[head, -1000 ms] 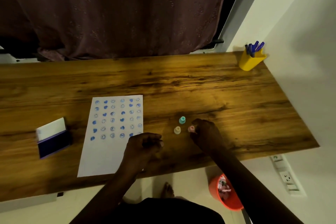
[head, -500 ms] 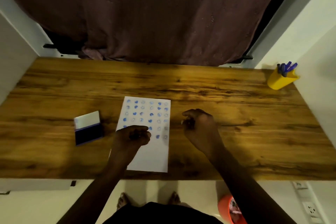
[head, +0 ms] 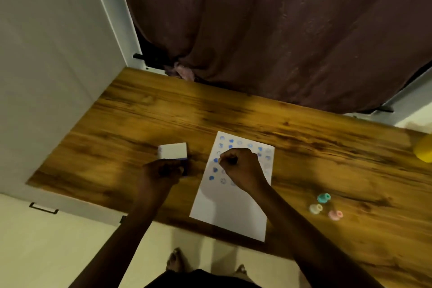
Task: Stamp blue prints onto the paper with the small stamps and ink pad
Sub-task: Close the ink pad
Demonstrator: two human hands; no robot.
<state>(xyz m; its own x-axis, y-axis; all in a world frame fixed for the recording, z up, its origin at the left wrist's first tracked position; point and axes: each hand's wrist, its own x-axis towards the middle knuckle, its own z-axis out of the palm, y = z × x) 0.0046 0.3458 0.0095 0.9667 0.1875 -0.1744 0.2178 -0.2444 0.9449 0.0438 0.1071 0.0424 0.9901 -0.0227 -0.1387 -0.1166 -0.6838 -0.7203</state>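
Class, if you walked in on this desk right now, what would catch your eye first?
The white paper mid-desk, its far half dotted with rows of blue prints, with the right hand closed over them. Left of it, the left hand covers the ink pad. Three pastel stamps lie right of the paper.

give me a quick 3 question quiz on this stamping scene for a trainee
1. True or false: the three loose stamps lie on the paper.
2. Multiple choice: the left hand is over
A. the ink pad
B. the yellow cup
C. the curtain
3. Fill in: the right hand is closed above the ____ on the paper.

Key
1. False: they lie on the bare wooden table, to the right of the paper.
2. A
3. blue prints; whether the hand holds a stamp cannot be seen.
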